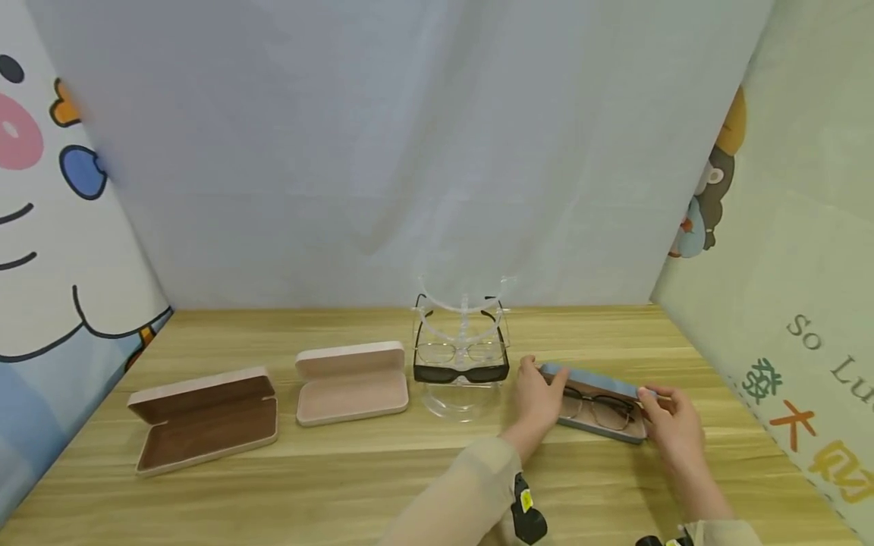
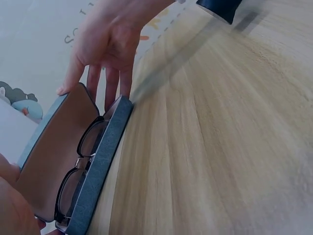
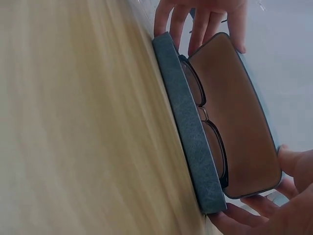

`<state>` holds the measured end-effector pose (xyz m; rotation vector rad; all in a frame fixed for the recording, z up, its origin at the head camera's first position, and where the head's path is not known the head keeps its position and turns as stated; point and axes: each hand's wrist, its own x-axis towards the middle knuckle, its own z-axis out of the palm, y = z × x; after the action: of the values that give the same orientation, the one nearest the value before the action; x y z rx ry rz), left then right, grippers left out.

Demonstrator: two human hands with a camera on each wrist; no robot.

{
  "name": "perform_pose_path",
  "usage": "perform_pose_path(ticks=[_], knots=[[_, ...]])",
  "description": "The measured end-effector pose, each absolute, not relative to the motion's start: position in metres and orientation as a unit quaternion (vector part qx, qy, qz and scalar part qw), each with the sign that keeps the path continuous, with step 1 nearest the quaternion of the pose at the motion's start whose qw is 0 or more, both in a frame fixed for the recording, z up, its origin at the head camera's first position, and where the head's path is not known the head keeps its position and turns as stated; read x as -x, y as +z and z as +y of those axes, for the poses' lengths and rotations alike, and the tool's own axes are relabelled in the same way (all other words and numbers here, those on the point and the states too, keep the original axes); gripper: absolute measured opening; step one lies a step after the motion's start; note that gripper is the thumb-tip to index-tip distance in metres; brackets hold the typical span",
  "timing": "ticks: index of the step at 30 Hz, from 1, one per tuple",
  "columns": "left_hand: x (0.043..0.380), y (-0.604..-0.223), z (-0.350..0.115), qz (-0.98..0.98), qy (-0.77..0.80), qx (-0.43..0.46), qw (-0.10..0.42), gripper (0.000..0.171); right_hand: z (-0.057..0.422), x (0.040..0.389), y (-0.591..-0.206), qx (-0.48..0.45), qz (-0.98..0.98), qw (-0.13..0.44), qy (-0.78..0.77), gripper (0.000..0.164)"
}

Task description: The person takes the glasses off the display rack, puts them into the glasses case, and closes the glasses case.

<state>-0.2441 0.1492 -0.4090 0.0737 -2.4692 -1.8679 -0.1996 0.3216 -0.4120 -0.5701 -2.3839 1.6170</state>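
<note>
A blue-grey glasses case (image 1: 601,431) lies at the right of the table with its lid (image 1: 589,378) raised, its brown lining showing. Inside it sits a pair of black-browed eyeglasses (image 3: 221,147), lenses upright along the front wall. My left hand (image 1: 539,396) grips the left end of the case, thumb at the lid. At the other end my right hand (image 1: 676,431) holds the case, with its thumb on the lid's corner and the fingers down along the end, as the left wrist view shows.
Left of my hands, a clear display stand (image 1: 464,326) bears dark sunglasses (image 1: 460,374) and thin-rimmed glasses (image 1: 437,353). Farther left are an open pale pink case (image 1: 351,398) and an open case with brown lining (image 1: 212,432). A cloth backdrop (image 1: 382,152) closes off the back.
</note>
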Motion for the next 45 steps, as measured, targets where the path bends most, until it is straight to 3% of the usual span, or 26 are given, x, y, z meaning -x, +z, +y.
perform_pose_path(ticks=[6, 14, 19, 35, 45], knots=[[0.245, -0.412, 0.147, -0.816, -0.576, -0.025, 0.039, 0.049, 0.322, 0.197, -0.412, 0.199, -0.801, 0.107, 0.555, 0.049], [0.246, -0.416, 0.145, -0.827, -0.559, -0.029, 0.056, 0.046, 0.324, 0.191, -0.407, 0.184, -0.814, 0.038, 0.549, 0.071], [0.244, -0.416, 0.142, -0.830, -0.556, -0.020, 0.050, 0.045, 0.325, 0.189, -0.406, 0.185, -0.806, 0.018, 0.562, 0.074], [0.242, -0.421, 0.136, -0.811, -0.585, -0.001, 0.020, 0.049, 0.324, 0.185, -0.411, 0.189, -0.778, 0.040, 0.597, 0.069], [0.242, -0.422, 0.133, -0.820, -0.572, 0.002, 0.027, 0.047, 0.325, 0.185, -0.411, 0.181, -0.771, 0.032, 0.609, 0.071]])
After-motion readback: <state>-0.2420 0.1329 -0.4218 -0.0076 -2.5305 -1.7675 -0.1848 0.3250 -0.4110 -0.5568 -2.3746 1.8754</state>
